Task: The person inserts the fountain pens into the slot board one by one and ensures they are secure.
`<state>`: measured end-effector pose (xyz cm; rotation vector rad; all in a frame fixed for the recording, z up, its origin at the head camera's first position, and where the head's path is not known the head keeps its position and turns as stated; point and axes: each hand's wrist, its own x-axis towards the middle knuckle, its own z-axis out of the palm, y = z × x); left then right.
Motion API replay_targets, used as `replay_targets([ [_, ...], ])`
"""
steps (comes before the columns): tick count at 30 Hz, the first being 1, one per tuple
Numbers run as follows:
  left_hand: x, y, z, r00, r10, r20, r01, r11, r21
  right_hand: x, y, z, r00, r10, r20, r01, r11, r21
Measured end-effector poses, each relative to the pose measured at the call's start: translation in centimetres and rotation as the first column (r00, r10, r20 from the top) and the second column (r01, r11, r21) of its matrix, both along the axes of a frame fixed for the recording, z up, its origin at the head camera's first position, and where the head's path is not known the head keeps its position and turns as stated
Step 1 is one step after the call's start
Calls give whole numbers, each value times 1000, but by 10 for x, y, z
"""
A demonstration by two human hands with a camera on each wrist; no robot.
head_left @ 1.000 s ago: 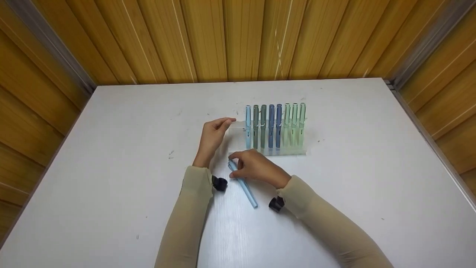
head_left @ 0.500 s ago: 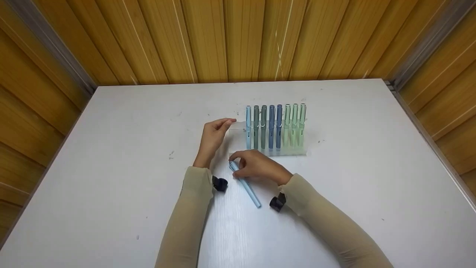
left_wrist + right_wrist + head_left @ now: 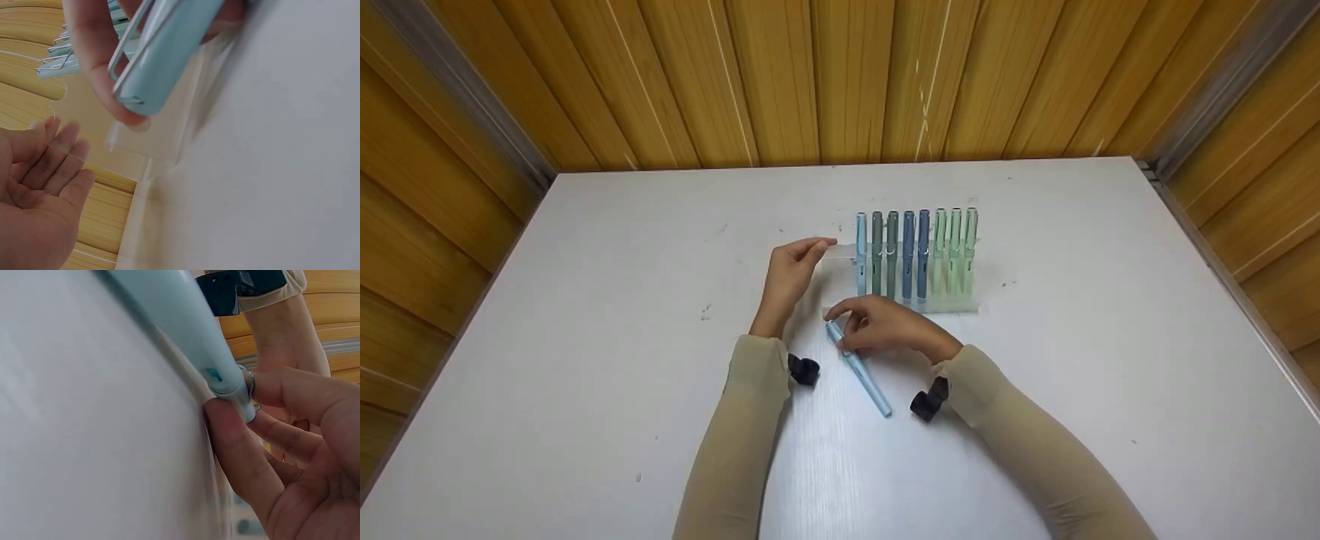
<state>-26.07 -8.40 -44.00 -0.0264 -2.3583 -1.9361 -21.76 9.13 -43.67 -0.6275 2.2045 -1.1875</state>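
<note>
My left hand [image 3: 787, 281] pinches the upper left corner of a clear pen stand [image 3: 838, 281]; in the left wrist view its thumb and fingers meet at the transparent panel [image 3: 93, 124]. Just in front of the stand, my right hand [image 3: 896, 330] pinches a capped light blue pen [image 3: 873, 387] near its clip end. The pen slants, with its other end toward me, low over the table. In the right wrist view, thumb and fingers [image 3: 228, 422] close around the pen's cap [image 3: 241, 398]. Both wrists carry small black cameras.
Upright in the stand are one light blue pen [image 3: 862, 244], two dark green pens [image 3: 892, 244], two blue pens [image 3: 916, 247] and three pale green pens [image 3: 955, 247]. The stand's left part holds no pen. A white table [image 3: 607, 315] reaches wood-patterned walls [image 3: 847, 82].
My right hand has shifted slightly right along with the pen. The pen has turned about its length, so its clip no longer shows on its left side. My left hand stays put.
</note>
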Motion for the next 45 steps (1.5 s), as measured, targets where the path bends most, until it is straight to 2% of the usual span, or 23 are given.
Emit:
replay_targets([
  [7, 0, -1, 0, 1000, -1, -16, 1, 1000, -2, -3, 5, 0, 999, -15, 51, 20, 996, -86],
  [15, 0, -1, 1, 1000, -3, -14, 4, 1000, 3, -7, 7, 10, 995, -75, 66, 85, 982, -168],
  [20, 0, -1, 0, 1000, -7, -12, 7, 1000, 3, -9, 8, 17, 992, -120, 27, 123, 973, -195],
  [23, 1, 0, 0, 1000, -5, -1, 5, 1000, 2, -10, 9, 24, 987, -157, -27, 149, 969, -197],
  [27, 1, -1, 1, 1000, -5, 4, 5, 1000, -3, -11, 10, 34, 971, -223, -84, 202, 957, -206],
  [35, 1, -1, 1, 999, -26, -27, 26, 1000, 0, -13, 10, 46, 949, -299, -100, 258, 918, -301],
  [45, -1, 0, 0, 1000, -16, -8, 16, 1000, 4, -15, 10, 54, 877, -426, -222, 332, 872, -360],
])
